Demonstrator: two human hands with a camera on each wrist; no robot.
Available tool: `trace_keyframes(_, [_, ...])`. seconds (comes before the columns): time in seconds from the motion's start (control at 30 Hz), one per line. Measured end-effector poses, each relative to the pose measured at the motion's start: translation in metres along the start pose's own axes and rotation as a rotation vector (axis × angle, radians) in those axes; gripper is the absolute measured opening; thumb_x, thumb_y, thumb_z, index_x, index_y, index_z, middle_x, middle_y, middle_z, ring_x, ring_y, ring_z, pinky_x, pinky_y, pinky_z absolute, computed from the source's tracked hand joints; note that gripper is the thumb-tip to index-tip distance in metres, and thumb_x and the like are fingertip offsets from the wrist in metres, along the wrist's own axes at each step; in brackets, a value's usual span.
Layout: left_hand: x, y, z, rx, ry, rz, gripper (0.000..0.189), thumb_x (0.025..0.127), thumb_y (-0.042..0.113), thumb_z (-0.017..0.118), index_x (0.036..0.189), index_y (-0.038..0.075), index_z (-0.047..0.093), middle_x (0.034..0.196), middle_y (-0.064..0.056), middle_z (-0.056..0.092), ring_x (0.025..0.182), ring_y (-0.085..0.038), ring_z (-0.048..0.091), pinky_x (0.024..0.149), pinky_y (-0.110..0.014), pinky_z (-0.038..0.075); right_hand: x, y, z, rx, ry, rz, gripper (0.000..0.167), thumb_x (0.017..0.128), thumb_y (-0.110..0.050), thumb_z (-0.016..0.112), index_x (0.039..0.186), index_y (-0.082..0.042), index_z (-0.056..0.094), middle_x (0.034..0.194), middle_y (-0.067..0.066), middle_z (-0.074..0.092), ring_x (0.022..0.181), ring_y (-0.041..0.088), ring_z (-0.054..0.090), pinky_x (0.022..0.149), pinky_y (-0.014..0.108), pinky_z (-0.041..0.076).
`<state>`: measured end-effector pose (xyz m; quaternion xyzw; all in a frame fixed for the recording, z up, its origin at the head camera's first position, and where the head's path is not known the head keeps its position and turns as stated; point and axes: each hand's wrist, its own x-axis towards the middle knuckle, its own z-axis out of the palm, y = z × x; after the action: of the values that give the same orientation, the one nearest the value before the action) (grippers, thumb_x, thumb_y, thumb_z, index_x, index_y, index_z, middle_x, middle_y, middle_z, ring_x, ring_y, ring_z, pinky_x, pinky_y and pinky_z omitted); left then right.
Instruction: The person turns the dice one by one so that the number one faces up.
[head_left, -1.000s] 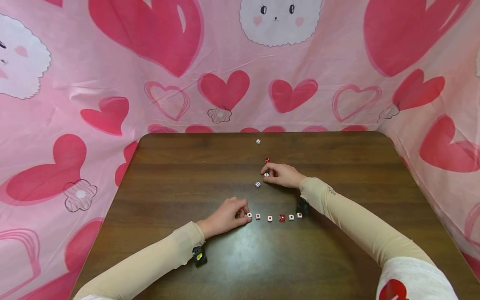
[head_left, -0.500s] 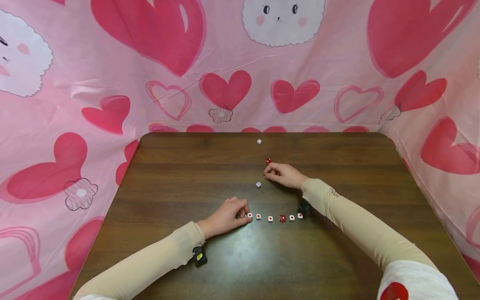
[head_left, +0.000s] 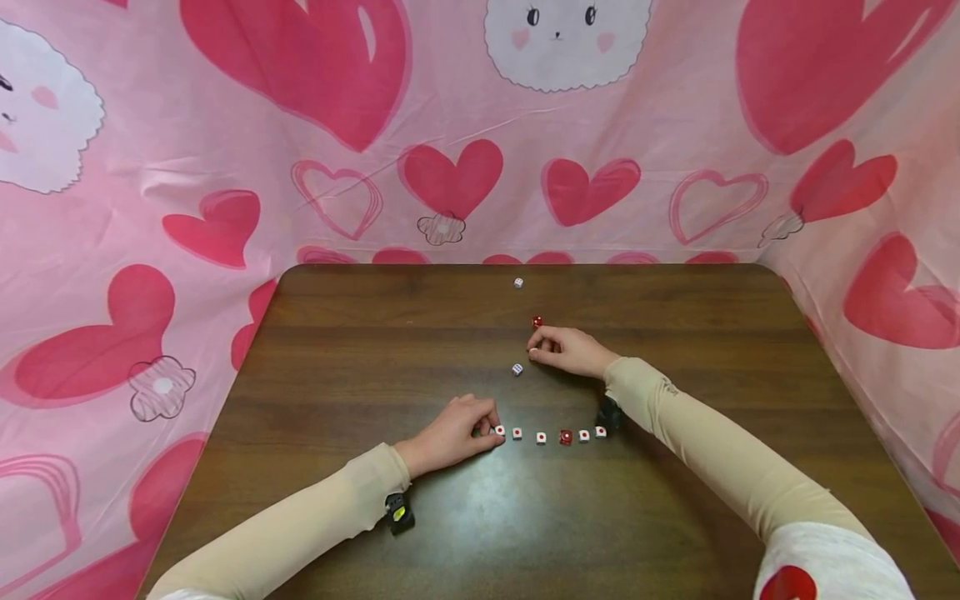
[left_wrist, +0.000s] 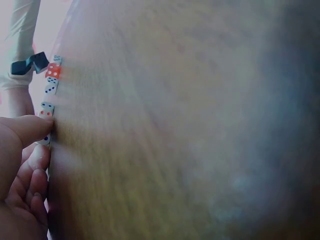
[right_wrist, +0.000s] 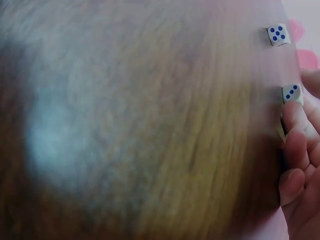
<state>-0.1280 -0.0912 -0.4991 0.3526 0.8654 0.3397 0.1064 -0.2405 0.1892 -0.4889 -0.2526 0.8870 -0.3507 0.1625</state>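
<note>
My left hand (head_left: 453, 429) rests on the table and pinches a white die (head_left: 499, 431) at the left end of a row of dice. The row's other white dice, such as this one (head_left: 517, 433), and one red die (head_left: 566, 437) each show a single pip on top. Farther back, my right hand (head_left: 573, 352) pinches a white die (right_wrist: 291, 93), whose three blue pips show in the right wrist view; fingers mostly cover it in the head view. Near that hand lie a red die (head_left: 537, 321), just behind it, and a white die (head_left: 517, 369) to its front left.
Another white die (head_left: 518, 282) lies near the far edge of the brown wooden table (head_left: 360, 333). A pink cloth (head_left: 510, 192) with hearts hangs behind the table and along its sides. Each wrist wears a small black device (head_left: 399, 512).
The white die in my right fingers has turned or sunk into the grip; its top face showed a second ago and is now mostly covered. My left hand stays put.
</note>
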Motion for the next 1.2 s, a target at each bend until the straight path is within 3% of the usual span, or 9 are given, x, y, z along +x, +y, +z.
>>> trace_keyframes(0.53, [-0.001, -0.001, 0.005, 0.017, 0.014, 0.007, 0.018, 0.093, 0.025, 0.080, 0.092, 0.020, 0.062, 0.074, 0.017, 0.055, 0.076, -0.004, 0.044, 0.081, -0.030, 0.036, -0.016, 0.008, -0.004, -0.043, -0.051, -0.092, 0.009, 0.097, -0.021, 0.076, 0.102, -0.017, 0.070, 0.074, -0.008, 0.058, 0.069, 0.009, 0.054, 0.068, 0.029, 0.045])
trace_keyframes(0.8, [-0.001, -0.001, 0.006, 0.018, 0.012, 0.014, 0.019, 0.093, 0.023, 0.080, 0.092, 0.019, 0.062, 0.074, 0.017, 0.055, 0.076, -0.004, 0.044, 0.082, -0.031, 0.036, -0.055, 0.017, -0.011, -0.050, -0.060, -0.066, 0.010, 0.097, -0.023, 0.076, 0.102, -0.018, 0.069, 0.073, -0.010, 0.056, 0.068, 0.009, 0.053, 0.068, 0.029, 0.044])
trace_keyframes(1.2, [0.000, -0.002, 0.004, 0.012, 0.016, 0.010, 0.017, 0.094, 0.022, 0.079, 0.094, 0.019, 0.062, 0.073, 0.016, 0.053, 0.075, -0.006, 0.043, 0.082, -0.032, 0.036, -0.116, 0.029, -0.009, -0.087, 0.049, -0.044, 0.010, 0.096, -0.023, 0.077, 0.101, -0.024, 0.069, 0.072, -0.015, 0.053, 0.062, 0.002, 0.046, 0.059, 0.025, 0.040])
